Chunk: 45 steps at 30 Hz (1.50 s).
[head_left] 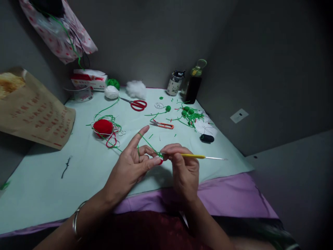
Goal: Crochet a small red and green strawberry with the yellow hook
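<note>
Between the thumb and fingers of my left hand (132, 159) is a small crochet piece (160, 158) in green, white and red. Green yarn (148, 142) runs from it up around my raised left index finger. My right hand (184, 166) grips a crochet hook (194, 156) with a yellow handle; one metal end points right, the other reaches the crochet piece. Whether a loop sits on the hook is too small to tell. Left of my hands lies a red yarn ball (103, 128) among tangled green and white strands.
Beyond my hands lie orange thread snips (162, 125) and red-handled scissors (137, 105). Green crocheted balls and yarn scraps (191, 116) spread at the right. White stuffing (136, 89), a jar (173, 85) and a bottle (193, 85) stand at the back. A paper bag (39, 114) is left.
</note>
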### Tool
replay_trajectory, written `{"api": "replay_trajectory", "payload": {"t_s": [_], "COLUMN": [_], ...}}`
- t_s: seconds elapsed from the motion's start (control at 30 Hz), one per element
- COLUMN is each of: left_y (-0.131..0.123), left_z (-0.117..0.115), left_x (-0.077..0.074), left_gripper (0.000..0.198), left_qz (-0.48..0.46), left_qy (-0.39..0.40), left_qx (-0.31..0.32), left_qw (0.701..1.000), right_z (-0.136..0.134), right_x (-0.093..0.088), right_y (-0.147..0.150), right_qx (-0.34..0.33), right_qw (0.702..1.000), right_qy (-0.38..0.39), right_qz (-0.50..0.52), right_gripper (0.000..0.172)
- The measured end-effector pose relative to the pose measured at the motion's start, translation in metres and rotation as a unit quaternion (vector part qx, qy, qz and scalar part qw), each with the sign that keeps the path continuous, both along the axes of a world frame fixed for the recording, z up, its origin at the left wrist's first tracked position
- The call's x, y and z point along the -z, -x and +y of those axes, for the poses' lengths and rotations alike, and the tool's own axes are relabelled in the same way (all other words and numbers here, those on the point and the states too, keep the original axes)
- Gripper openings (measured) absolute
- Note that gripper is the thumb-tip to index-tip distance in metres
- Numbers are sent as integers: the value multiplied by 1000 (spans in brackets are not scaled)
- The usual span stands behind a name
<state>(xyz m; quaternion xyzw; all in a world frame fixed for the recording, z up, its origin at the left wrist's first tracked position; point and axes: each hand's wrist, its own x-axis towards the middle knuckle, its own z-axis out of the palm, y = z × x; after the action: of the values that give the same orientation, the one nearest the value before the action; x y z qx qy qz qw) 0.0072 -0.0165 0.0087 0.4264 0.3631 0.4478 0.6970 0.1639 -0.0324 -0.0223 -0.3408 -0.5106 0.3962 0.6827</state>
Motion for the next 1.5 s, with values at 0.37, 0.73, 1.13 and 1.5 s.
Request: {"api": "replay_trajectory", "payload": {"t_s": [0.37,0.73,1.13,1.5], "left_y": [3,5,5,0], "left_z": [0,1,2,-2], "left_x": [0,-2,-7,3], "left_gripper": [92,86,73,70], "left_qz": [-26,31,-99,-98], "left_qy": [4,-31,90,45], "left_qx": [-16,-53,18,-34], "left_qw": [1000,998,991,994], "right_z": [7,2,4,1], "right_x": [-2,-9,-7,-4], "right_y": [3,-6,-1,8], "right_qx": [-43,-5,89,136], "right_qw": [995,995,977,924], "right_qy": [33,-37,-109,-182], "right_qz": [89,-92,-158,-308], "right_gripper": [15,21,25,38]}}
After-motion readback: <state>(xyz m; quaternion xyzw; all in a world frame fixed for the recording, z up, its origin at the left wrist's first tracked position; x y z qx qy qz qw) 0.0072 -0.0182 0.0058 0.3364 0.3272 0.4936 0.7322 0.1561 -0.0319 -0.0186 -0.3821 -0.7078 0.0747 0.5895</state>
